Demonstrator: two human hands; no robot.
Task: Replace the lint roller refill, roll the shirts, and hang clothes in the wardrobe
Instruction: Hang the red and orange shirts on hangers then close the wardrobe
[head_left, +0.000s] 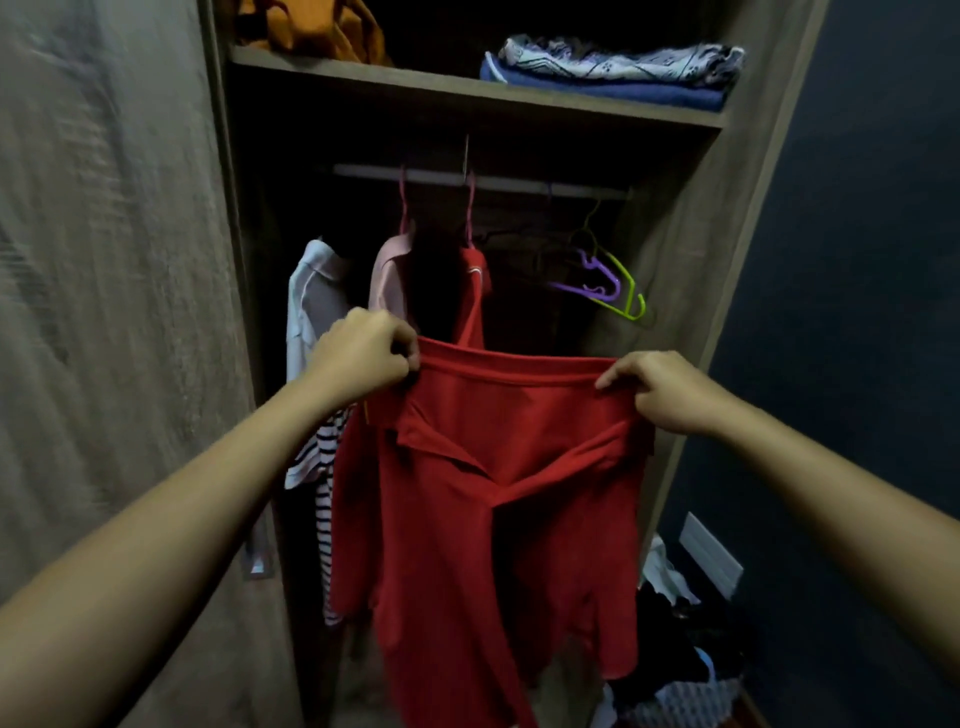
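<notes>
Wardrobe open, rail (519, 183) running across its upper part.

- Red shirt (493, 519): held up in front of the wardrobe, below the rail and a little nearer the camera. Its top edge is stretched flat between both hands; the rest hangs loose beneath.
- Left hand (363, 348): below the rail's left half. Grip clamped on the left end of the shirt's top edge, thumb and fingers pinching the cloth.
- Right hand (660, 392): below the rail's right end. Grip clamped on the right end of the same edge, fingers curled over it.
- A strip of red cloth rises behind the held edge to a pink hanger (470, 208) hooked on the rail. Cannot tell whether it is the same garment.
- On the rail, left of that hanger: pink shirt (387, 275), then white shirt (311, 296). A striped garment (322, 467) hangs below these.
- Under the rail's right end: purple hanger (597, 275) and green hanger (631, 301), both bare.
- Shelf (467, 91) just above the rail: orange cloth (311, 26) at left, folded blue and patterned clothes (613, 73) at right.
- Far below the rail's right end: heap of clothes (675, 649) on the floor.
</notes>
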